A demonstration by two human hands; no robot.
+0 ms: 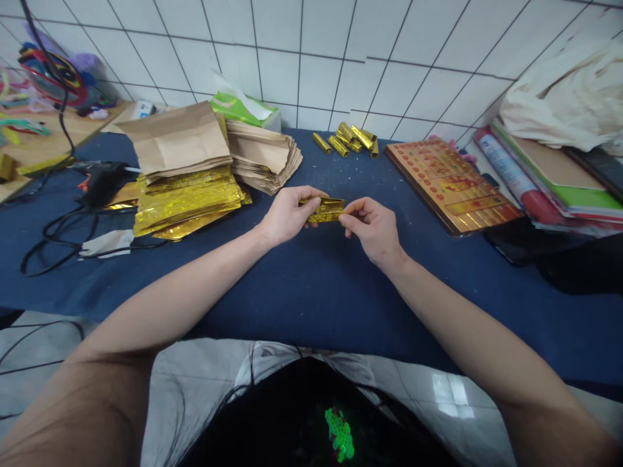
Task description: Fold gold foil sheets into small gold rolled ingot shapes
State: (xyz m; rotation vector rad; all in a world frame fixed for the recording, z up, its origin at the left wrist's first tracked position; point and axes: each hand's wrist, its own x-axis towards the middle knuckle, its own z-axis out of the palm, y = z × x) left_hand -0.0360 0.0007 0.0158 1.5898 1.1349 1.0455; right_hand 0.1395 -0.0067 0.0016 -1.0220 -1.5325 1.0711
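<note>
A small piece of folded gold foil paper [329,210] is stretched between my two hands over the blue cloth [335,292]. My left hand [292,214] grips its left end, thumb on top. At its right end, my right hand [372,227] pinches the edge between thumb and fingers. Just beyond lies a small pile of rolled gold paper tubes [353,139]. To the left of my left hand sits a stack of gold foil sheets [189,201], with brown paper sheets [178,139] on top of it. Another fanned brown stack [265,152] lies behind.
A black glue gun [104,181] with a looping cable lies at the left. A green tissue pack [243,109] stands by the tiled wall. On the right are a red and gold box [452,185], books [559,175] and a cream cloth bag [567,97].
</note>
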